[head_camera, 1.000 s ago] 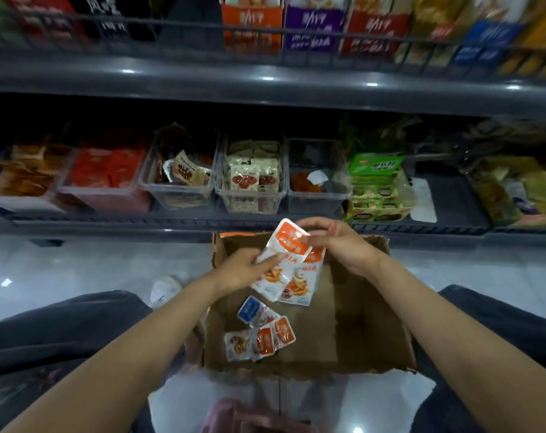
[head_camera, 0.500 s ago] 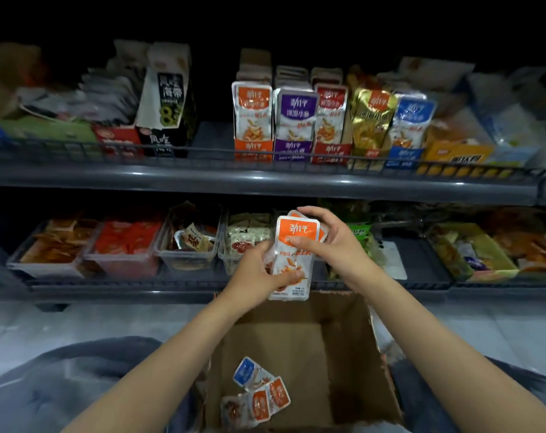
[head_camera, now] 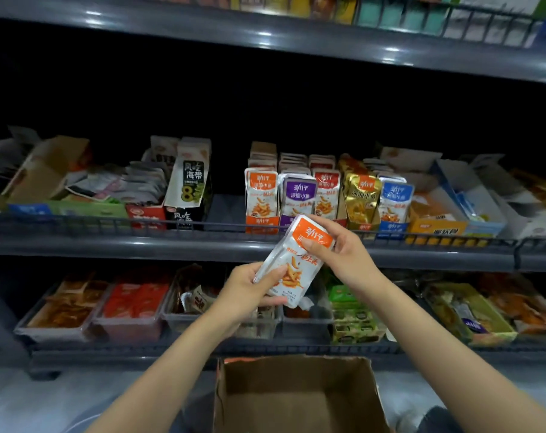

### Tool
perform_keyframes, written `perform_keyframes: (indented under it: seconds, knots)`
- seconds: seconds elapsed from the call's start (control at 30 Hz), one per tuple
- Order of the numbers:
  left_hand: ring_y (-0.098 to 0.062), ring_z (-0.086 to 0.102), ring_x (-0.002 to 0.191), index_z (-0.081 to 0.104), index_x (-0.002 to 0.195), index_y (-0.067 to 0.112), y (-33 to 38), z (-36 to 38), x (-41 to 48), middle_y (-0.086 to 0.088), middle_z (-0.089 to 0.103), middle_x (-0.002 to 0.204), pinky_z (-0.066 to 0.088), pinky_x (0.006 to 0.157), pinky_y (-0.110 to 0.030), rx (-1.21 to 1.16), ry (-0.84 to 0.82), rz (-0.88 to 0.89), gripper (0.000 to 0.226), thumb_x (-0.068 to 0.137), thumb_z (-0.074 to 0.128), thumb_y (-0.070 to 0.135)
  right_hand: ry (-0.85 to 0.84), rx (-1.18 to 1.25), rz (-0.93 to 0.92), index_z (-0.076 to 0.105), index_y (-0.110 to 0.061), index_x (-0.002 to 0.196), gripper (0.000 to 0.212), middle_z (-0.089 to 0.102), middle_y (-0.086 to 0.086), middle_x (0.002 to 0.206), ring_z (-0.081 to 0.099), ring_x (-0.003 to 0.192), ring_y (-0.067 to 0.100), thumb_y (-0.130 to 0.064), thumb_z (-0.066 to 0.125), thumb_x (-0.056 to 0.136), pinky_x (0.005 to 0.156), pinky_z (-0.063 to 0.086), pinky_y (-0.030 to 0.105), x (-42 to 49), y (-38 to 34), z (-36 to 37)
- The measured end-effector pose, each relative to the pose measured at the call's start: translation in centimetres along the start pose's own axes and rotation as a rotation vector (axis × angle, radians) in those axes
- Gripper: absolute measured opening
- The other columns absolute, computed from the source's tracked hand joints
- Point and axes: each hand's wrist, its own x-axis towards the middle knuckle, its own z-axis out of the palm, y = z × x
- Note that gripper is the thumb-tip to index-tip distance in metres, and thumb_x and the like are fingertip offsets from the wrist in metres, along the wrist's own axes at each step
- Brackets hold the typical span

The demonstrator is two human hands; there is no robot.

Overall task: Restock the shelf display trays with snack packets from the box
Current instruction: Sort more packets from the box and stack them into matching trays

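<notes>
Setting: a dim shop aisle with tiered grey metal shelving (head_camera: 140, 246). The cardboard box (head_camera: 296, 401) stands open on the floor below your wrists.
Task's thing: a small stack of orange-topped snack packets (head_camera: 288, 270), held in the air in front of the middle shelf's edge. You cannot count them from here.
Left hand (head_camera: 245, 296): curled round the stack's lower end, thumb (head_camera: 273, 274) laid across the printed face.
Right hand (head_camera: 340, 250): pinching the orange top end, thumb on the face and fingers (head_camera: 320, 219) hooked over the top edge.
Long axis: tilted. It runs from your left palm at the lower left up to your right fingertips at the upper right.
Likely target: the orange display tray (head_camera: 261, 198), judged by its matching colour. It lies up and to the left of your right fingertips, just beyond the stack's top edge.
Neighbour: the purple tray (head_camera: 297, 195) stands directly above your right fingertips, touching the orange one.
Nearer hand: the right. The left sits lower, level with the clear tubs (head_camera: 124, 326) of the bottom shelf.
Coming move, as a judgement: turn the stack upright, then carry it up and a little left.
Watch for: the wire rail (head_camera: 109, 225) along the shelf front, which runs between your fingertips and the tray.
</notes>
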Motion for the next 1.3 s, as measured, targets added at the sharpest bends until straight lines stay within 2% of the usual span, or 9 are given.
perform_keyframes:
  seconds: [0.27, 0.5, 0.6, 0.73, 0.87, 0.97, 1.07, 1.17, 1.3]
  knots:
    - [-0.015, 0.071, 0.09, 0.067, 0.1, 0.005, 1.9, -2.2, 2.2, -0.007, 0.074, 0.095, 0.056, 0.072, -0.018, 0.009, -0.026, 0.042, 0.03, 0.093, 0.051, 0.029, -0.118, 0.047, 0.108, 0.057, -0.027, 0.122, 0.038, 0.069, 0.002, 0.108, 0.067, 0.101, 0.019, -0.015, 0.064, 0.086, 0.084, 0.056, 0.031, 3.5, -1.5, -0.3]
    - [-0.008, 0.071, 0.079, 0.066, 0.091, 0.008, 3.3, -3.5, 6.2, -0.003, 0.072, 0.088, 0.055, 0.064, -0.016, 0.011, 0.061, 0.116, 0.022, 0.095, 0.05, 0.024, -0.185, -0.264, 0.027, 0.053, -0.031, 0.116, 0.048, 0.064, -0.004, 0.106, 0.066, 0.094, 0.008, -0.007, 0.072, 0.079, 0.073, 0.055, 0.02, 8.4, -4.1, -0.4]
    - [-0.008, 0.069, 0.081, 0.062, 0.107, 0.01, 4.0, -4.5, 8.2, -0.008, 0.07, 0.1, 0.057, 0.065, -0.022, 0.042, 0.13, 0.151, 0.023, 0.093, 0.052, 0.026, -0.156, -0.357, -0.016, 0.049, -0.027, 0.123, 0.051, 0.062, -0.005, 0.108, 0.063, 0.097, 0.008, -0.01, 0.071, 0.08, 0.074, 0.055, 0.018, 11.2, -5.1, -0.4]
    - [-0.008, 0.06, 0.102, 0.037, 0.14, 0.021, 4.0, -7.2, 11.2, 0.006, 0.056, 0.124, 0.052, 0.081, -0.023, 0.282, 0.257, 0.261, 0.057, 0.089, 0.06, 0.031, -0.083, -0.487, -0.089, 0.049, -0.016, 0.131, 0.056, 0.058, 0.0, 0.117, 0.058, 0.106, 0.014, -0.01, 0.072, 0.081, 0.088, 0.053, 0.029, 15.5, -5.8, -0.6]
    - [-0.014, 0.037, 0.132, 0.017, 0.15, 0.022, 2.7, -9.1, 13.7, 0.006, 0.029, 0.151, 0.037, 0.105, -0.033, 0.519, 0.256, 0.232, 0.086, 0.082, 0.066, 0.041, -0.073, -0.609, -0.086, 0.045, -0.01, 0.135, 0.06, 0.054, 0.002, 0.123, 0.05, 0.109, 0.011, -0.009, 0.071, 0.081, 0.085, 0.046, 0.021, 18.9, -5.2, -0.1]
    - [-0.015, 0.028, 0.14, 0.01, 0.151, 0.025, 2.0, -9.4, 15.1, 0.005, 0.02, 0.156, 0.031, 0.112, -0.04, 0.573, 0.216, 0.191, 0.092, 0.08, 0.064, 0.049, -0.1, -0.66, -0.051, 0.044, -0.008, 0.137, 0.063, 0.055, 0.007, 0.128, 0.053, 0.113, 0.014, -0.008, 0.072, 0.08, 0.088, 0.046, 0.023, 20.8, -4.1, 0.7]
    - [-0.013, 0.026, 0.141, 0.009, 0.151, 0.029, 1.9, -9.4, 16.2, 0.005, 0.023, 0.156, 0.031, 0.112, -0.041, 0.54, 0.189, 0.204, 0.09, 0.08, 0.061, 0.052, -0.149, -0.733, -0.03, 0.047, -0.013, 0.135, 0.061, 0.057, 0.001, 0.122, 0.054, 0.104, 0.008, -0.011, 0.073, 0.08, 0.079, 0.044, 0.016, 22.0, -3.2, 1.4]
    - [-0.011, 0.034, 0.136, 0.009, 0.148, 0.042, 1.6, -9.4, 16.7, 0.01, 0.033, 0.151, 0.037, 0.108, -0.045, 0.592, 0.137, 0.215, 0.092, 0.073, 0.057, 0.063, -0.162, -0.803, -0.033, 0.048, -0.017, 0.135, 0.063, 0.058, -0.001, 0.121, 0.056, 0.106, 0.01, -0.017, 0.075, 0.078, 0.082, 0.044, 0.021, 22.8, -2.0, 2.0]
    - [-0.007, 0.042, 0.129, 0.013, 0.144, 0.051, 0.8, -9.7, 16.9, 0.016, 0.04, 0.145, 0.044, 0.101, -0.046, 0.689, 0.149, 0.271, 0.08, 0.082, 0.064, 0.05, -0.208, -0.988, -0.118, 0.055, -0.023, 0.127, 0.055, 0.06, -0.003, 0.12, 0.056, 0.105, 0.01, -0.022, 0.077, 0.077, 0.083, 0.047, 0.025, 22.9, -1.0, 2.3]
